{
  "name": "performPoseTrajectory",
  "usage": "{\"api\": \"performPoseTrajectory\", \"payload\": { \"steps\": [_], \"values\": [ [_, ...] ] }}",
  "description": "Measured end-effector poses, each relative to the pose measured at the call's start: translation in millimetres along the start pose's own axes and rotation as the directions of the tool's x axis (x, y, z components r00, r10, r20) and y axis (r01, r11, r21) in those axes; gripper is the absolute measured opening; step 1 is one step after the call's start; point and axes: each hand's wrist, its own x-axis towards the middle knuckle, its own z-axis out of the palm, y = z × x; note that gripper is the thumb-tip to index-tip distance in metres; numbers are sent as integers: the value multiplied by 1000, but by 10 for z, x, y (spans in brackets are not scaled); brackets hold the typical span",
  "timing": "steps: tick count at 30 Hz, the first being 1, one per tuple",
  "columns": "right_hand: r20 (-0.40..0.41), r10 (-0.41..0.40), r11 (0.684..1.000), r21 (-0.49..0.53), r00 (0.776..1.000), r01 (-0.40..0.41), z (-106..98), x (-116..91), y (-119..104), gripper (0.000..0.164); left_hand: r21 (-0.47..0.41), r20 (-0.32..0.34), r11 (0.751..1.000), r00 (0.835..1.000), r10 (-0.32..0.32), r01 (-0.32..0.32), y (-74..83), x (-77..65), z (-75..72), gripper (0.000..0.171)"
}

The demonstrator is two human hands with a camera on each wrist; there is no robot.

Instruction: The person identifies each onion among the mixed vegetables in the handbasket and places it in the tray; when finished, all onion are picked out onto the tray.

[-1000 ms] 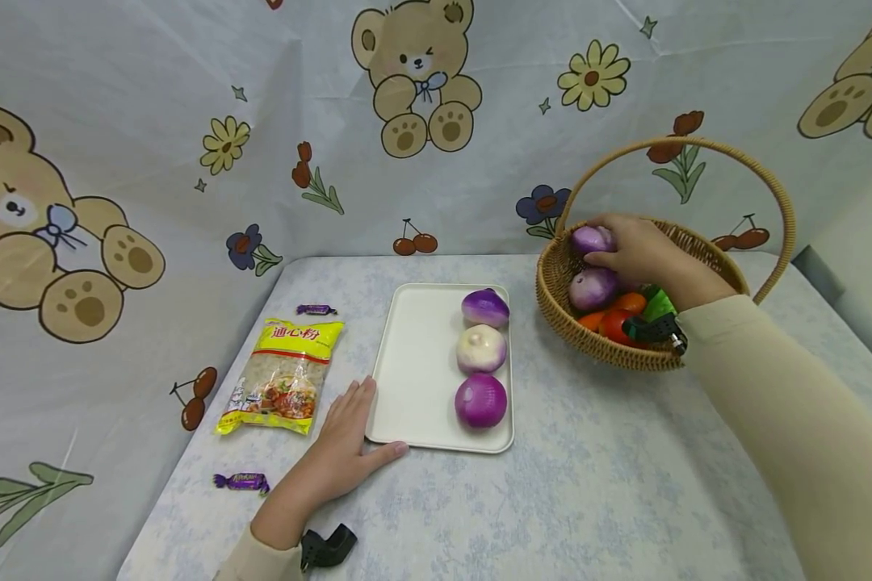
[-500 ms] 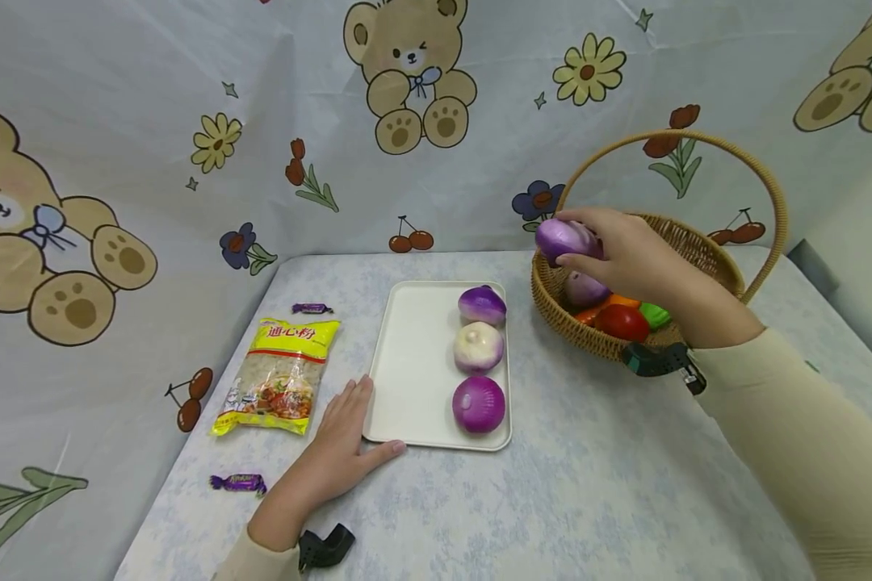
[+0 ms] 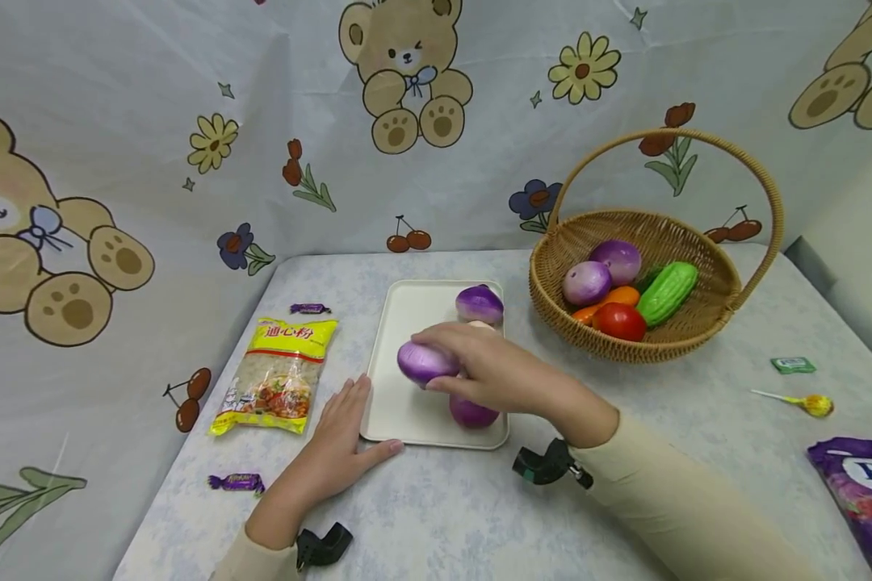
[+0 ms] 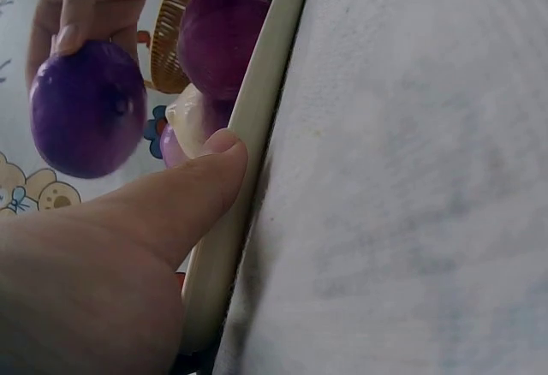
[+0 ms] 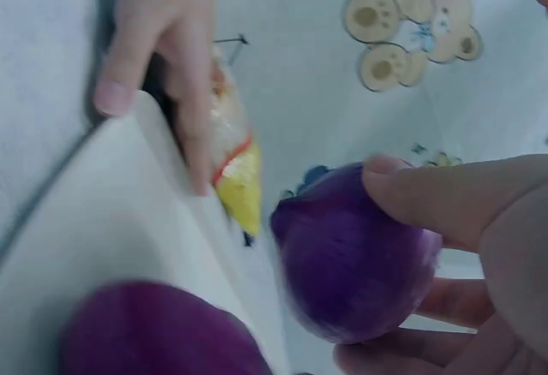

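Note:
My right hand (image 3: 490,367) holds a purple onion (image 3: 425,363) above the white tray (image 3: 410,307), thumb and fingers around its sides, as the right wrist view confirms. Along the tray's right side sit a purple onion (image 3: 480,304) at the far end and another purple onion (image 3: 472,413) at the near end, partly covered by my hand. Between them a pale onion (image 4: 184,120) shows in the left wrist view; the hand mostly hides it in the head view. My left hand (image 3: 341,444) rests at the tray's near left corner, fingers straight, thumb along the near rim.
A wicker basket (image 3: 647,353) at back right holds two purple onions, a tomato, a cucumber and something orange. Left lie a yellow pasta bag (image 3: 276,375) and two purple-wrapped candies. A lollipop (image 3: 815,405), green packet (image 3: 794,365) and purple bag (image 3: 865,496) lie right.
My right hand has lifted a purple onion out of the basket and carried it left and nearer, over the tray. The left hand has stayed at the tray's corner.

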Motion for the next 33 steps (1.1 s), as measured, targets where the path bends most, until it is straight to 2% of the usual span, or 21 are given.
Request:
{"api": "performPoseTrajectory", "payload": {
  "steps": [4, 8, 13, 19, 22, 25, 30, 33],
  "values": [
    [123, 6, 999, -52, 992, 0, 275, 82, -54, 53, 1, 16, 1000, 1000, -5, 5, -5, -8, 2, 118],
    [190, 8, 993, -114, 982, 14, 416, 82, -54, 52, -2, 27, 1000, 1000, -16, 16, -4, -18, 12, 118],
    [208, -3, 985, -170, 978, 39, 443, 68, -44, 51, 1, 5, 1000, 1000, -4, 4, -13, -17, -3, 119],
    [200, -9, 989, -145, 980, 38, 383, 31, -61, 49, 0, -10, 1000, 1000, 9, -9, -14, -14, 2, 119],
    [192, 11, 994, -110, 981, 10, 301, 1, -69, 50, -3, 0, 1000, 1000, 5, -5, -13, -11, 0, 121],
    [150, 15, 997, -75, 989, -4, 148, -25, -28, 52, -3, 4, 1000, 1000, 4, -4, -9, -5, 0, 122],
    [14, 41, 998, -49, 999, -40, -287, -86, 140, 54, -3, -5, 1000, 1000, 2, -2, -4, -4, -3, 121],
    [-63, 111, 990, -83, 992, -116, -604, -139, 260, 57, -2, -8, 1000, 1000, -1, 1, 2, -9, -2, 120]
  ]
}}
